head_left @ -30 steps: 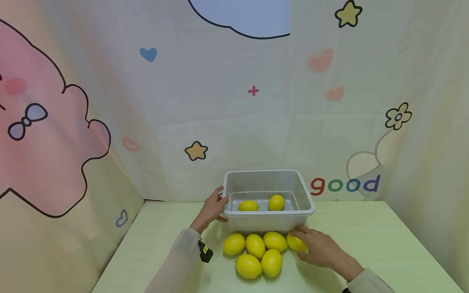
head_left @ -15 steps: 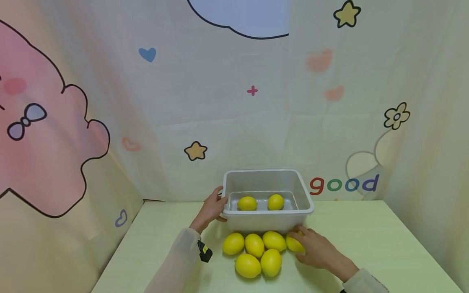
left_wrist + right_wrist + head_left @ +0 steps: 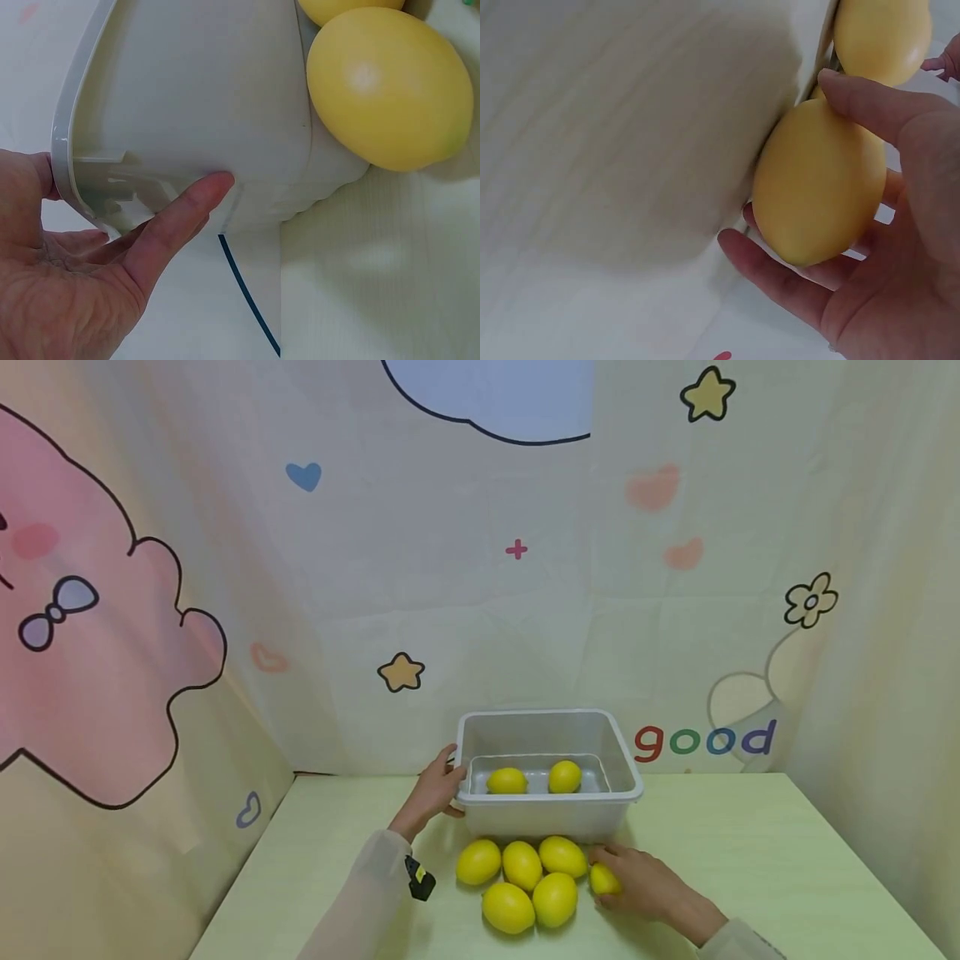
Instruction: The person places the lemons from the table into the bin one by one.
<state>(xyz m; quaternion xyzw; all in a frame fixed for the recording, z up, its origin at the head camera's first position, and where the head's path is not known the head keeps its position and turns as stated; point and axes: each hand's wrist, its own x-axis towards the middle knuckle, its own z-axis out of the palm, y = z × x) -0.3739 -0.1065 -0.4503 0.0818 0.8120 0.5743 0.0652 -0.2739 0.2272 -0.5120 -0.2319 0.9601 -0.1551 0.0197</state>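
A light grey plastic bin (image 3: 547, 818) stands at the back of the table with two yellow lemons (image 3: 565, 777) inside. My left hand (image 3: 433, 789) grips the bin's left end by the rim; in the left wrist view one digit lies along the outer wall (image 3: 225, 82). At the front right of the bin, my right hand (image 3: 648, 885) holds a lemon (image 3: 817, 184) low at the table, thumb on one side and fingers curled round the other. Several more lemons (image 3: 508, 907) lie in two rows before the bin, left of that hand.
The pale green table (image 3: 787, 868) reaches back to a printed curtain (image 3: 517, 627) close behind the bin. Another lemon (image 3: 885, 37) sits near my right thumb in the right wrist view. A black wrist device (image 3: 420, 877) is on my left sleeve.
My right hand has drawn the rightmost lemon slightly toward me, away from the bin and the lemon beside it. My left hand stays on the bin.
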